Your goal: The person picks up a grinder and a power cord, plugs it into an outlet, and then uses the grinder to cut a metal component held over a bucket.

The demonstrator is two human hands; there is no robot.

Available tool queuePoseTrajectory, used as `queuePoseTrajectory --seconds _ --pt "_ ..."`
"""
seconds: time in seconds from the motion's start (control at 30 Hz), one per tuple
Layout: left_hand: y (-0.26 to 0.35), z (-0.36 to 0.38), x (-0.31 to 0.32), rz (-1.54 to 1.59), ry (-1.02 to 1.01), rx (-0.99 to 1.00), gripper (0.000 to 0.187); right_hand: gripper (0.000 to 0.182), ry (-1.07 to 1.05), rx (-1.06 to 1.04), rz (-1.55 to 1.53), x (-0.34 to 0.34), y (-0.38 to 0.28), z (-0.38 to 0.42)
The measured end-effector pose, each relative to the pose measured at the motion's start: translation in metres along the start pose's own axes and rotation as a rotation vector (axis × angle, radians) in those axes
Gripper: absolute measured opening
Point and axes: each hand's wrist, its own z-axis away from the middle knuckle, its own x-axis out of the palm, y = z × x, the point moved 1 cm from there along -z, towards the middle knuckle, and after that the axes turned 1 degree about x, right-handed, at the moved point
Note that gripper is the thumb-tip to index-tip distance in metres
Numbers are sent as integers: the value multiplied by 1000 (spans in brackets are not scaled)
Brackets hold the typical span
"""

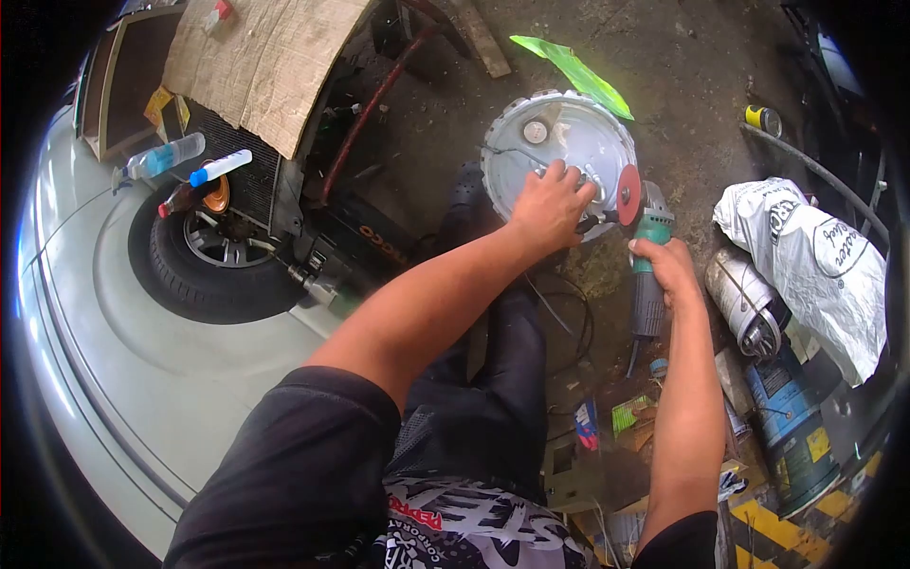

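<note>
Both hands are occupied: the round metal cover (559,133) is pressed flat by the left hand (548,207), fingers spread; the angle grinder (647,256) is gripped by the right hand (666,266).

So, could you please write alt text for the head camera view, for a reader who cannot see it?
Seen from above, a person's left hand presses on a round silver metal part on the dirty ground while the right hand grips a green angle grinder, its red disc at the part's edge. A car wheel sits left, a white sack right.
</note>
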Motion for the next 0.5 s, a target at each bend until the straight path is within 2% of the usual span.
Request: queuePoseTrajectory --seconds 0.5 --pt "-1 0 -1 -2 5 8 76 28 2 -22 45 0 1 -2"
